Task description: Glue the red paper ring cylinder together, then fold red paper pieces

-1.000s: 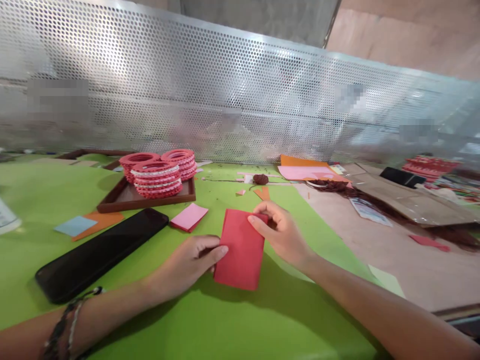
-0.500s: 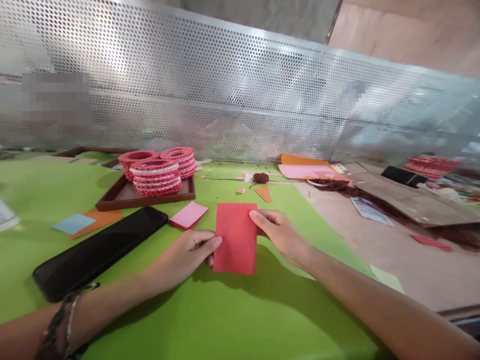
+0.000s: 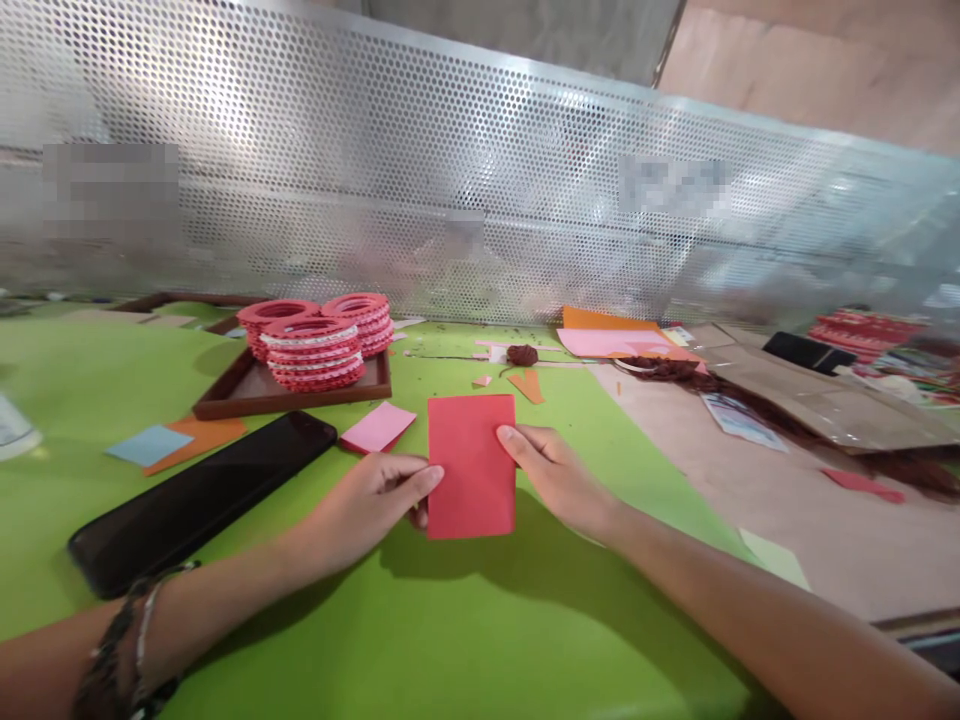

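We hold the red card (image 3: 471,464) upright above the green mat (image 3: 465,640), left hand (image 3: 365,505) and right hand (image 3: 559,478) pinching its side edges, seemingly by the fingertips. We should keep both grips level so its edges stay square.

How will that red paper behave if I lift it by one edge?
Probably light and bendy: the red paper looks thin and flat on the green table. It may slide easily, since both hands pin its edges.

Your left hand (image 3: 367,500) and right hand (image 3: 559,478) reach forward, forearms converging, fingers extended, thumbs pinching inward.
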A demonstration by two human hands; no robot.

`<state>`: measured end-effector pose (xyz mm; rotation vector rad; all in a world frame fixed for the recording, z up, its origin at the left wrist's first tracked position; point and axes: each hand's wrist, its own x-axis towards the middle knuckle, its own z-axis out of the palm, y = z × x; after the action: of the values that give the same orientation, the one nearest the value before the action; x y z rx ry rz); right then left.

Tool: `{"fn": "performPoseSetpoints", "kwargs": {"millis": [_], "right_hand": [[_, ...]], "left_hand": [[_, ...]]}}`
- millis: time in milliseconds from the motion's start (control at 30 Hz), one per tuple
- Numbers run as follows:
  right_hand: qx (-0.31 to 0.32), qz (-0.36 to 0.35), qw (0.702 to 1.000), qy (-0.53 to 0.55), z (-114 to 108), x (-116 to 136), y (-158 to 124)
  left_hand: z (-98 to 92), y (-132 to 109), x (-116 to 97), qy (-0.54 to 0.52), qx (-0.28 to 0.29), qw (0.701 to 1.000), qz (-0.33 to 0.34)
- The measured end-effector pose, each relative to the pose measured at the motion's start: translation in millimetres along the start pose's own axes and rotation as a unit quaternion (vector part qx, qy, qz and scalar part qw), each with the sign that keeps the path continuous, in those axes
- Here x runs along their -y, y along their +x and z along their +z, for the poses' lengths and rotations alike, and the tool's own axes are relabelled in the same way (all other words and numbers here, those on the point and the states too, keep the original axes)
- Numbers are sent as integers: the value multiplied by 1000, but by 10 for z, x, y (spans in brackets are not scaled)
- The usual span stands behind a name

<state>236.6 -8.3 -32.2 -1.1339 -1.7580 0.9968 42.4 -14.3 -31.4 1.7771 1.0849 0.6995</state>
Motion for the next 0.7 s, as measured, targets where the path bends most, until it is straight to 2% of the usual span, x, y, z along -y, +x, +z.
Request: {"fn": "performPoseSetpoints", "kwargs": {"millis": [100, 167, 267, 367, 467, 567, 633, 700], "right_hand": [[-6, -7, 1000, -26, 13, 13, -28], [19, -16, 999, -38, 42, 35, -54], [89, -24, 995, -38, 109, 66, -102], [119, -19, 993, -13, 168, 79, -146], [139, -3, 990, 13, 188, 72, -159], [144, 7, 989, -12, 145, 67, -136], [158, 8, 986, -61, 79, 86, -109], [204, 4, 972, -114, 5, 129, -87]], "left_hand": [[0, -5, 0, -16, 27, 999, -10], [12, -23, -3, -26, 36, 999, -26], [53, -65, -26, -62, 14, 996, -57], [99, -100, -50, -77, -9, 994, -72], [125, -111, -53, -64, -40, 995, -67], [96, -106, -45, -48, -54, 995, -62], [36, -99, -53, -36, -37, 997, -51], [-43, -90, -81, -17, -13, 1000, -21]]}}
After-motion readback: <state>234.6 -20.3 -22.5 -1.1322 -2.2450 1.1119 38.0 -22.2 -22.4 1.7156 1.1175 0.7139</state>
